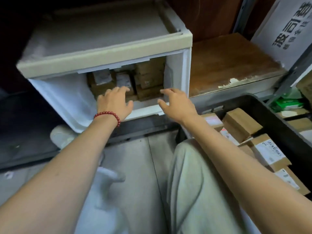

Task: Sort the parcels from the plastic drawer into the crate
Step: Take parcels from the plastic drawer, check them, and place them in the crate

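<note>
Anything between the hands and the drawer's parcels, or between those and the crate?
Nothing visible. The drawer is open in front, with the left hand and right hand just before the parcels; the crate sits open-topped to the right.

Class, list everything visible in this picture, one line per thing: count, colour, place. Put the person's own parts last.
plastic drawer: one, white, centre, front open
drawer parcels: several, brown, stacked inside
crate: one, black, lower right
crate parcels: several, brown, white labels, inside crate
shelf board: one, brown, right of drawer
printed carton: one, white, top right
bracelet: one, red, left wrist
left hand: one, open, reaching at drawer mouth
right hand: one, open, reaching at drawer mouth
</note>
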Tool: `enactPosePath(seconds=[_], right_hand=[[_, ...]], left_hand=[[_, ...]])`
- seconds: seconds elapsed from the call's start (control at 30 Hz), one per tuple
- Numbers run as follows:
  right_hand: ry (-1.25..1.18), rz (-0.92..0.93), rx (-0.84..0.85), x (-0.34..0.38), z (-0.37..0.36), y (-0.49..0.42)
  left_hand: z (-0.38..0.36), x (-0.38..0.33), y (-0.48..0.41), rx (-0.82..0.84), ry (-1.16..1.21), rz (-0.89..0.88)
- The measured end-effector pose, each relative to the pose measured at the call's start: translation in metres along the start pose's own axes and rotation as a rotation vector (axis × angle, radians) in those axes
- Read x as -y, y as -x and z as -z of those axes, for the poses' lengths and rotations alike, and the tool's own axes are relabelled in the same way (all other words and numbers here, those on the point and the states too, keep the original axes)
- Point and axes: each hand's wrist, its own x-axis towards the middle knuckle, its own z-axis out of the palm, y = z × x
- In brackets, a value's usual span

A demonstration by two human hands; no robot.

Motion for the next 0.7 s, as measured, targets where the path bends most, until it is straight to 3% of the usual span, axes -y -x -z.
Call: enactPosePath(seconds=[0.27,0.47,0.7], right_hand=[[-0.089,0.074,0.073,0.057,-0.047,-0.045],[-0.15,0.097,0.141,0.051,-0.09,-0.095],[-0.148,0.111,0.196,0.06,-0.118,-0.163]], left_hand=[[-0.012,0.081,-0.012,0.078,0.027,0.21],[-0.035,0.111,-0.058,0.101,-0.056,0.215],[-0.069,0.129,-0.106,0.154,0.112,0.35]])
